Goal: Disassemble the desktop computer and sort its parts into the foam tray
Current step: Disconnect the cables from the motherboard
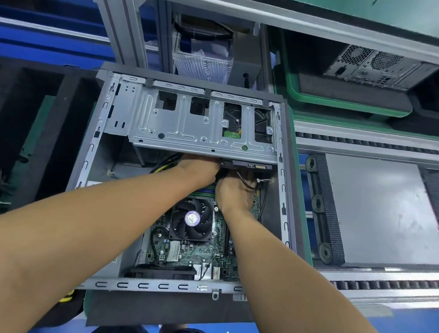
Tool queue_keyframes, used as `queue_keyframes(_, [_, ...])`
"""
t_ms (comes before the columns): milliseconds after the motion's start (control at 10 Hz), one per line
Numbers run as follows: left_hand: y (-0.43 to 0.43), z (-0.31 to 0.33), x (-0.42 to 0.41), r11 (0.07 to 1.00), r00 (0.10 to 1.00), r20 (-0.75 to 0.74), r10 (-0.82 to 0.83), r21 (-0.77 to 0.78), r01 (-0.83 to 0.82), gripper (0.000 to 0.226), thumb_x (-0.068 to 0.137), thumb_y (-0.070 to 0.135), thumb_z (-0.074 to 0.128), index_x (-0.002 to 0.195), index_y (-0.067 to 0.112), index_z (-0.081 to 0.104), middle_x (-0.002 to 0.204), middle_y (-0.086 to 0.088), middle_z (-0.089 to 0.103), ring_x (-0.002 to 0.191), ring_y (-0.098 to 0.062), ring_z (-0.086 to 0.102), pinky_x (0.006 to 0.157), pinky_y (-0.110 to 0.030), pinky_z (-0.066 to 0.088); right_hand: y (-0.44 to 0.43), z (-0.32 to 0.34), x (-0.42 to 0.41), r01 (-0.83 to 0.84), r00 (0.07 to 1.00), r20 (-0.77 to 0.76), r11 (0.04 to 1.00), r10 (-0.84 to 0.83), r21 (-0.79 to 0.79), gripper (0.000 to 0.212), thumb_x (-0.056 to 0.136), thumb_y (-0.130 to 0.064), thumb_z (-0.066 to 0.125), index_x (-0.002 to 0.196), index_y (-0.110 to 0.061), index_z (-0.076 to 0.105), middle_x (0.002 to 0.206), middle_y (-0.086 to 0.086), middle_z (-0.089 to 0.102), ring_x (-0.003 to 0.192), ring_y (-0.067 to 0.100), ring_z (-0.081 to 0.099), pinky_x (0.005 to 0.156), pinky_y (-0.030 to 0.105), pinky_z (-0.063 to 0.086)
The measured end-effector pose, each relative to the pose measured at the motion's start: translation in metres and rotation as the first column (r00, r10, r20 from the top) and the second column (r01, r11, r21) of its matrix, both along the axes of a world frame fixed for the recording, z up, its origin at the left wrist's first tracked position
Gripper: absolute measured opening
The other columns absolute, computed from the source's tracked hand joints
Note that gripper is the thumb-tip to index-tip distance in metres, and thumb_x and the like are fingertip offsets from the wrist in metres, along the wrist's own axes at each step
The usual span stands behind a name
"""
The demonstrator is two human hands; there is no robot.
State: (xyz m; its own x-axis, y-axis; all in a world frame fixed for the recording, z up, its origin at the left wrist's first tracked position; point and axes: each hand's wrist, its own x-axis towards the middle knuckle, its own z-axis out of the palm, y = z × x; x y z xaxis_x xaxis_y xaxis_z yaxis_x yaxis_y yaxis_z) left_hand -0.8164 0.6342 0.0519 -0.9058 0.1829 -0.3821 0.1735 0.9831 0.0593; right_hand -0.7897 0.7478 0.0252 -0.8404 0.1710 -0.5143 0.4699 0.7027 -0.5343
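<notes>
The open desktop case [90, 153] lies flat in front of me, its motherboard [195, 256] and black CPU fan [192, 219] exposed. A silver drive cage [195, 122] spans the far half. Both hands reach in just below the cage's near edge. My left hand [200, 168] is tucked under that edge, fingers hidden. My right hand [233, 191] sits beside it over the memory slots, fingers curled down among black cables [248, 183]; what they hold is hidden. The black foam tray [45, 131] lies to the left of the case.
A conveyor with a grey pallet [377, 210] runs on the right. Behind it a green bin [292, 93] with black foam carries another computer case [373, 66]. Aluminium frame posts [112, 18] and bagged parts [203, 60] stand beyond the case.
</notes>
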Motion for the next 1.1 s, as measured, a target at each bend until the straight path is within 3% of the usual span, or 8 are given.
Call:
queue_keyframes(100, [-0.001, -0.003, 0.001, 1.000, 1.000, -0.029, -0.001, 0.030, 0.002, 0.028, 0.093, 0.013, 0.052, 0.118, 0.004, 0.061, 0.121, -0.017, 0.060, 0.111, -0.035, 0.055, 0.090, -0.040, 0.046, -0.004, 0.001, -0.003, 0.152, 0.983, 0.117, 0.986, -0.144, -0.068, 0.036, 0.097, -0.033, 0.040, 0.122, -0.019, 0.061, 0.122, 0.003, 0.064, 0.109, 0.028, 0.060, 0.096, 0.029, 0.046])
queue_keyframes(400, [-0.006, -0.001, 0.004, 0.994, 0.999, -0.041, -0.020, 0.105, 0.025, 0.025, 0.094, 0.014, 0.049, 0.111, 0.001, 0.063, 0.115, -0.018, 0.062, 0.101, -0.031, 0.057, 0.076, -0.031, 0.039, -0.003, 0.008, -0.002, 0.191, 0.980, 0.087, 0.974, -0.182, -0.118, 0.037, 0.099, -0.033, 0.038, 0.124, -0.017, 0.060, 0.125, 0.006, 0.063, 0.112, 0.028, 0.058, 0.098, 0.035, 0.045])
queue_keyframes(600, [-0.009, -0.002, 0.004, 0.993, 0.988, -0.126, -0.091, 0.061, 0.100, 0.025, 0.092, 0.012, 0.051, 0.110, 0.002, 0.064, 0.114, -0.018, 0.063, 0.104, -0.034, 0.059, 0.082, -0.034, 0.044, 0.003, -0.007, 0.000, 0.135, 0.991, 0.034, 0.982, -0.132, -0.130, 0.051, 0.099, -0.046, 0.033, 0.130, -0.013, 0.057, 0.131, 0.009, 0.060, 0.120, 0.025, 0.055, 0.083, 0.027, 0.037])
queue_keyframes(700, [-0.011, -0.003, -0.001, 0.991, 0.986, -0.150, -0.079, 0.091, 0.093, 0.026, 0.091, 0.015, 0.053, 0.113, 0.002, 0.062, 0.115, -0.019, 0.064, 0.104, -0.035, 0.060, 0.085, -0.035, 0.046, 0.002, -0.005, -0.004, 0.116, 0.993, 0.032, 0.988, -0.113, -0.104, 0.050, 0.100, -0.044, 0.030, 0.130, -0.014, 0.057, 0.130, 0.009, 0.059, 0.119, 0.025, 0.054, 0.088, 0.029, 0.038])
queue_keyframes(800, [-0.010, -0.003, 0.001, 0.992, 0.987, -0.144, -0.074, 0.094, 0.088, 0.024, 0.091, 0.015, 0.053, 0.109, 0.002, 0.062, 0.110, -0.019, 0.064, 0.098, -0.033, 0.059, 0.076, -0.033, 0.041, -0.001, -0.002, -0.008, 0.183, 0.983, 0.023, 0.983, -0.182, -0.032, 0.032, 0.099, -0.029, 0.039, 0.120, -0.014, 0.058, 0.127, 0.008, 0.061, 0.108, 0.026, 0.055, 0.094, 0.027, 0.037])
queue_keyframes(900, [-0.007, -0.003, 0.005, 0.992, 0.983, -0.151, -0.100, 0.065, 0.111, 0.022, 0.092, 0.012, 0.051, 0.106, 0.002, 0.064, 0.106, -0.018, 0.063, 0.096, -0.033, 0.059, 0.071, -0.031, 0.035, -0.005, -0.003, -0.006, 0.345, 0.938, -0.019, 0.937, -0.347, -0.052, 0.035, 0.097, -0.032, 0.037, 0.120, -0.013, 0.054, 0.127, 0.010, 0.062, 0.113, 0.029, 0.059, 0.087, 0.029, 0.038])
queue_keyframes(1000, [-0.007, -0.003, 0.005, 0.989, 0.974, -0.193, -0.118, 0.067, 0.133, 0.021, 0.092, 0.010, 0.052, 0.107, 0.001, 0.064, 0.105, -0.018, 0.064, 0.095, -0.035, 0.059, 0.069, -0.031, 0.031, -0.006, -0.004, -0.005, 0.336, 0.940, -0.033, 0.938, -0.339, -0.083, 0.025, 0.090, -0.026, 0.037, 0.083, -0.007, 0.051, 0.097, 0.012, 0.064, 0.082, 0.028, 0.061, 0.077, 0.029, 0.037])
queue_keyframes(1100, [-0.008, -0.003, 0.005, 0.989, 0.977, -0.187, -0.105, 0.087, 0.123, 0.020, 0.092, 0.011, 0.052, 0.105, 0.003, 0.064, 0.103, -0.017, 0.064, 0.094, -0.033, 0.060, 0.070, -0.029, 0.033, -0.001, 0.000, -0.004, 0.224, 0.967, -0.123, 0.975, -0.224, -0.016, 0.032, 0.083, -0.024, 0.053, 0.058, -0.016, 0.035, 0.059, -0.002, 0.045, 0.051, 0.012, 0.037, 0.062, 0.026, 0.038])
